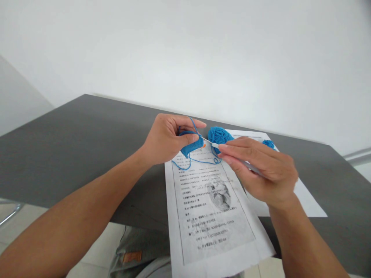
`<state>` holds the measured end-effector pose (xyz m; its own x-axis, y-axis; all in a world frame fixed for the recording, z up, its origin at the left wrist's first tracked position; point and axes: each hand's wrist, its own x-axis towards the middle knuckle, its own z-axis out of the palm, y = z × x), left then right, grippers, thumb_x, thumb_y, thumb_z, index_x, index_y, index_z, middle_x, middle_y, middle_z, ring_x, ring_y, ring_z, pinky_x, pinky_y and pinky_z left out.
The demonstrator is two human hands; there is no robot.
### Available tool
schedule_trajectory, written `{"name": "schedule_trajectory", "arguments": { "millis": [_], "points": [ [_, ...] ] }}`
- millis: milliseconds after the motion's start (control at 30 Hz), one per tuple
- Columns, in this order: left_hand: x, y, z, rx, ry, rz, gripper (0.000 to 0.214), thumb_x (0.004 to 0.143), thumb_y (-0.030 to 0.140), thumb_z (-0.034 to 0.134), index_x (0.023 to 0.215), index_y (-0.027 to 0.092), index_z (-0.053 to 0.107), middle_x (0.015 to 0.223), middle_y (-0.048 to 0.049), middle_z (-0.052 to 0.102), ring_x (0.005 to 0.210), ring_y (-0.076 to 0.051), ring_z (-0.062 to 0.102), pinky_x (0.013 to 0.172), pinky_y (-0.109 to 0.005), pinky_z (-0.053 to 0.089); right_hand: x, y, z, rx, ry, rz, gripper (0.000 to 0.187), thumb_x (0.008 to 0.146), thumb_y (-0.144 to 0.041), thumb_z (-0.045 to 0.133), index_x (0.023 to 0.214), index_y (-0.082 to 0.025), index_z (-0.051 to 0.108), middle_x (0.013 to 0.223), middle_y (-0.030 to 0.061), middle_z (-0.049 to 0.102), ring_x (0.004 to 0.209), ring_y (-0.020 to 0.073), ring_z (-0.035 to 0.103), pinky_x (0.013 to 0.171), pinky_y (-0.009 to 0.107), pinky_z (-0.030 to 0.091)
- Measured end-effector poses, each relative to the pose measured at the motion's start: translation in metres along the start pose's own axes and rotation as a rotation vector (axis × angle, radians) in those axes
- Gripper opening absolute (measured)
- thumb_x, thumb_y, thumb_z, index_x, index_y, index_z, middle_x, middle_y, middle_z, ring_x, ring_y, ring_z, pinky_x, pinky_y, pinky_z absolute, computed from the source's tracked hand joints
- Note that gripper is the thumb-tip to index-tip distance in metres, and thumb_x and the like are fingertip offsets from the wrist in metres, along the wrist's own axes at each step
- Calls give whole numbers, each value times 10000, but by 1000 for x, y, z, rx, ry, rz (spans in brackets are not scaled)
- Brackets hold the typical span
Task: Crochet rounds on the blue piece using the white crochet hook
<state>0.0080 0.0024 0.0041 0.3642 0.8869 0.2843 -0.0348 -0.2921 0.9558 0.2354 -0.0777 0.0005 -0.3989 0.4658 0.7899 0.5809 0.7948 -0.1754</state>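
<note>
My left hand [166,137] pinches a small blue crocheted piece [193,146], with a strand of blue yarn looped over its index finger. My right hand [261,168] grips a thin crochet hook [214,144] whose tip meets the piece's edge. A blue yarn ball [218,135] lies on the table just behind the hook, and loose yarn [199,160] trails from the work onto the paper. Both hands hover a little above the printed sheet.
A printed paper sheet [211,216] hangs over the near edge of the dark grey table [87,146]. A second white sheet [307,200] lies under my right hand. A small blue yarn bit [269,144] sits behind that hand. A white wall is behind.
</note>
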Motion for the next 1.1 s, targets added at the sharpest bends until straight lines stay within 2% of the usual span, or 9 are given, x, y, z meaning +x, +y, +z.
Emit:
{"name": "schedule_trajectory", "arguments": {
  "millis": [100, 167, 333, 500, 633, 767, 933, 1100],
  "points": [
    [-1, 0, -3, -58, -66, 4, 325, 713, 79, 833, 1031, 127, 883, 768, -72, 832, 620, -154, 734, 586, -241, 581, 0, -1, -4, 150, 65, 146, 375, 906, -56, 790, 1194, -293, 833, 923, 36, 846, 807, 221, 799, 709, 382, 663],
    [-1, 1, -4, -106, -101, 18, 311, 717, 77, 854, 1020, 140, 886, 749, -66, 828, 611, -150, 736, 577, -231, 580, 0, -2, -6, 238, 95, 202, 379, 910, -58, 783, 1188, -310, 843, 872, 23, 837, 742, 216, 786, 656, 391, 648],
    [-3, 2, -5, -235, -181, 42, 259, 739, 91, 893, 985, 173, 893, 802, -70, 848, 683, -181, 790, 634, -243, 632, -5, -2, -4, 471, 193, 318, 261, 959, -142, 769, 1149, -298, 858, 850, 34, 833, 640, 207, 759, 553, 393, 636],
    [-3, 2, -4, -286, -200, 39, 231, 755, 102, 901, 974, 173, 893, 826, -79, 855, 714, -196, 804, 660, -255, 646, -5, -3, -4, 631, 247, 522, 103, 958, -257, 804, 1033, -247, 875, 756, 35, 822, 550, 190, 738, 448, 329, 616],
    [-4, -1, -1, -268, -137, 36, 262, 754, 127, 911, 1012, 165, 889, 805, -76, 844, 692, -173, 774, 649, -249, 619, 1, -1, 5, 849, 291, 645, 124, 940, -325, 825, 952, -207, 865, 722, 31, 819, 493, 164, 712, 385, 267, 594],
    [-6, -3, 7, -257, -39, 76, 298, 743, 131, 913, 1038, 159, 884, 766, -44, 816, 663, -144, 726, 623, -236, 582, 2, -2, 26, 983, 330, 707, 145, 971, -333, 779, 977, -205, 847, 751, 18, 816, 515, 128, 708, 417, 219, 590],
    [-11, -2, 20, -240, 64, 73, 373, 739, 149, 907, 1110, 154, 868, 724, -3, 781, 599, -120, 657, 563, -230, 539, 2, -12, 49, 836, 463, 641, 129, 990, -310, 744, 1016, -229, 840, 789, 11, 805, 597, 150, 727, 519, 289, 633],
    [-17, 0, 28, -156, 178, 24, 376, 778, 195, 879, 1153, 178, 861, 713, 29, 750, 594, -103, 600, 588, -235, 523, 3, -20, 56, 778, 552, 690, 111, 968, -297, 765, 975, -215, 840, 775, 19, 798, 605, 157, 727, 513, 294, 620]
  ]
}}
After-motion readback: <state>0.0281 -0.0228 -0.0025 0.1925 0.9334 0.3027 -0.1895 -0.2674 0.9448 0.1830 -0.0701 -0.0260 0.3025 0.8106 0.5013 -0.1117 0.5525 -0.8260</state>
